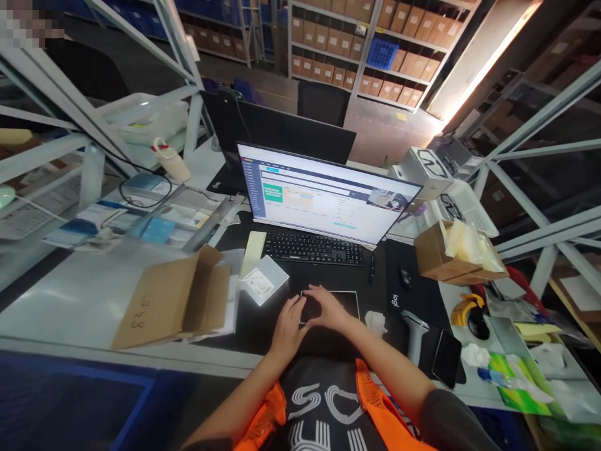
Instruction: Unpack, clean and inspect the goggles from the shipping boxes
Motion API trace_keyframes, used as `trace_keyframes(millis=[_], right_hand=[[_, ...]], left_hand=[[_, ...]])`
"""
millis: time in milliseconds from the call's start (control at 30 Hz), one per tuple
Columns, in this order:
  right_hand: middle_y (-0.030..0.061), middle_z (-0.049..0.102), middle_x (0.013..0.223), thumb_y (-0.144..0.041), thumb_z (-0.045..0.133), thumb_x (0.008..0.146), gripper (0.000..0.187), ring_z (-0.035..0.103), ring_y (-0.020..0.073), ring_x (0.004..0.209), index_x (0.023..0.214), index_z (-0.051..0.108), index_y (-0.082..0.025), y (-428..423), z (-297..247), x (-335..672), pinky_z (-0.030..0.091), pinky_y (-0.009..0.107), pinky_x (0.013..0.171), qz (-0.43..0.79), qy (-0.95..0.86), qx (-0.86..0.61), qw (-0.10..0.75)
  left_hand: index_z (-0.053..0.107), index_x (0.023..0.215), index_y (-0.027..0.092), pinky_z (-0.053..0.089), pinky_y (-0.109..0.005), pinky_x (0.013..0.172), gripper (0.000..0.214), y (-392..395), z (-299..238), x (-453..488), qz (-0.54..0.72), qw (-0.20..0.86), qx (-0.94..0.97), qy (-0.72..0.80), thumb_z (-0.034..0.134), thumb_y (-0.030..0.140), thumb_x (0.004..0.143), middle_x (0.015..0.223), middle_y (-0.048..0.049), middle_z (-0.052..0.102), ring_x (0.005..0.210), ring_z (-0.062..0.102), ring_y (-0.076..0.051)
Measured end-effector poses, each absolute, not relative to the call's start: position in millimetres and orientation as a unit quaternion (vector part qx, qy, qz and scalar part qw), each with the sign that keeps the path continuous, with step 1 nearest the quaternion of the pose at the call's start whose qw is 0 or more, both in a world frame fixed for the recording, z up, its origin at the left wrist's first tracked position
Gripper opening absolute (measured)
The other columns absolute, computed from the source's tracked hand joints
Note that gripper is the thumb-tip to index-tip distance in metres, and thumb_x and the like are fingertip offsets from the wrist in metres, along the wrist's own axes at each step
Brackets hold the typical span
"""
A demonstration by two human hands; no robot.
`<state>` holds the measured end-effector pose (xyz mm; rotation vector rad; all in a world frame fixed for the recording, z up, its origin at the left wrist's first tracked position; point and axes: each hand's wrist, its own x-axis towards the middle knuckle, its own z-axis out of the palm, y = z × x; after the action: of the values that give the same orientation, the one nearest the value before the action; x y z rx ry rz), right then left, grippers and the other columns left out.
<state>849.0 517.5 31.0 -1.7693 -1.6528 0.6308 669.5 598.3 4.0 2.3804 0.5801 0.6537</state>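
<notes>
My left hand (290,326) and my right hand (326,307) rest together on a flat black square with a white edge (350,302) lying on the black desk mat (263,319), in front of the black keyboard (312,248). Both hands' fingers lie curved over the square and touch each other at the tips; whether they grip it I cannot tell. A small white packet (263,280) lies just left of my hands. The lit monitor (323,194) stands behind the keyboard.
An open cardboard box (171,300) lies at left. On the right are a mouse (405,276), a grey barcode scanner (414,335), a black phone (446,358), a crumpled white wad (375,322) and a carton of plastic bags (455,254). Metal shelf frames flank the desk.
</notes>
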Motion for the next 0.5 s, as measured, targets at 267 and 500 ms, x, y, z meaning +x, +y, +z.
trace_keyframes(millis=[267,500], right_hand=[[0.0080,0.068,0.130,-0.021,0.064,0.091,0.033,0.047,0.0229,0.139,0.123,0.068,-0.025,507,32,833,0.023,0.051,0.122,0.201,-0.668,-0.661,0.275],[0.0192,0.041,0.154,-0.042,0.081,0.074,0.075,0.034,0.0316,0.146,0.137,0.049,-0.019,447,44,875,0.022,0.059,0.120,0.113,-0.558,-0.769,0.289]], left_hand=[[0.031,0.150,0.016,0.049,-0.051,0.107,0.073,586,23,671,0.241,0.207,0.932,0.177,0.062,0.007,0.086,0.152,-0.0233,0.040,0.140,0.045,-0.034],[0.042,0.143,0.017,0.032,-0.053,0.118,0.063,623,117,666,0.356,0.081,0.910,0.197,0.067,0.020,0.086,0.149,-0.0212,0.044,0.143,0.039,-0.033]])
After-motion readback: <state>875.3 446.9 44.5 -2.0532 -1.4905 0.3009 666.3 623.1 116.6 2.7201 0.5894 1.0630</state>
